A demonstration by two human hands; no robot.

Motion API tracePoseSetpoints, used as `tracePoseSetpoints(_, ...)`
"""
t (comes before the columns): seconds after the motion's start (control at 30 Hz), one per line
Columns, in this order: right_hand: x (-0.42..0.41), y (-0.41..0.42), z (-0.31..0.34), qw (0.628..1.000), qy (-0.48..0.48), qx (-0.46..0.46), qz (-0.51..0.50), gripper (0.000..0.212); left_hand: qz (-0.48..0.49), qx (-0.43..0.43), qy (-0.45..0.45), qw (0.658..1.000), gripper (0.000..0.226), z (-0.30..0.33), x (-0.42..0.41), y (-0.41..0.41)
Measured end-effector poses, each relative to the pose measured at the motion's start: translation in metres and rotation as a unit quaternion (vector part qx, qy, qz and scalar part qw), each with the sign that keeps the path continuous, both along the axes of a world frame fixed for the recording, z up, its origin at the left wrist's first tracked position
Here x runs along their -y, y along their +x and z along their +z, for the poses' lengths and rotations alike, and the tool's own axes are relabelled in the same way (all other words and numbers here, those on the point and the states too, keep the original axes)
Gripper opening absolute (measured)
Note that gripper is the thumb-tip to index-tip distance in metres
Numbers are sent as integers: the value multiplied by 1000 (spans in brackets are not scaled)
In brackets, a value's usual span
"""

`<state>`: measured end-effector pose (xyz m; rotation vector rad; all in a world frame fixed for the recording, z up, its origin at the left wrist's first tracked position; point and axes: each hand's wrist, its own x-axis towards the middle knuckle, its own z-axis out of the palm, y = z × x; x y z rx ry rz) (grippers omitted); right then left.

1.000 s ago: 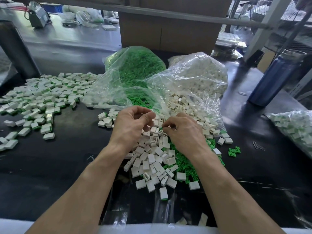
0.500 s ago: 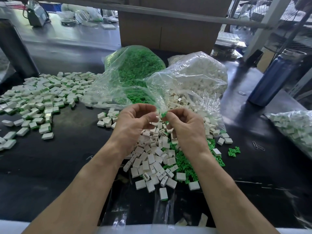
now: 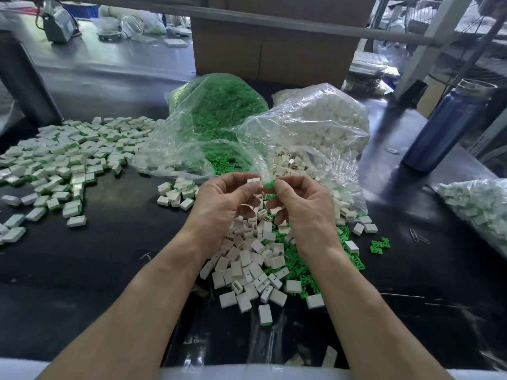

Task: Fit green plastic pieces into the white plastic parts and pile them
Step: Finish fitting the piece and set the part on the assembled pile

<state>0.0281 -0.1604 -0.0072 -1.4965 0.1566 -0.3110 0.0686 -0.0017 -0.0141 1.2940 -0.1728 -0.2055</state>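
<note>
My left hand [image 3: 219, 201] pinches a small white plastic part [image 3: 253, 180] between thumb and fingers. Right beside it, my right hand [image 3: 301, 204] pinches a green plastic piece [image 3: 269, 184], almost touching the white part. Both hands hover above a loose heap of white parts [image 3: 247, 264] mixed with green pieces [image 3: 299, 267] on the black table. Behind stand a clear bag of green pieces [image 3: 219, 111] and a clear bag of white parts [image 3: 315, 124]. A spread pile of fitted white-and-green parts [image 3: 68, 157] lies at the left.
A blue bottle [image 3: 450, 124] stands at the right, with another bag of parts [image 3: 477, 204] near the right edge. A cardboard box [image 3: 274, 39] sits behind the bags. Paper clips [image 3: 418, 237] lie on the black table [image 3: 96, 264]. A dark post [image 3: 24, 80] rises at far left.
Both hands have risen from the loose heap, the left with a white part and the right with a green piece, and brought them together.
</note>
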Motion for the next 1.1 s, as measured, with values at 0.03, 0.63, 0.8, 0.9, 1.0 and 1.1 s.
tracePoseSetpoints(0.03,0,0,0,1000,2,2,0,8,-2,1,-1,1000,30,0,0,0)
tracePoseSetpoints(0.63,0,-3,-2,999,-5,43,19,13,-25,17,-21,999,23,3,1,-1)
tracePoseSetpoints(0.8,-1,-3,-1,999,1,34,4,8,-7,45,-11,999,19,4,0,-2)
tracePoseSetpoints(0.9,0,-4,-1,999,-3,32,-5,8,3,77,19,997,29,2,-1,-1)
tracePoseSetpoints(1.0,0,-3,0,999,7,32,-8,8,2,91,31,995,31,2,-1,-1)
tracePoseSetpoints(1.1,0,-3,0,999,9,41,-9,8,9,94,43,995,29,1,1,-1)
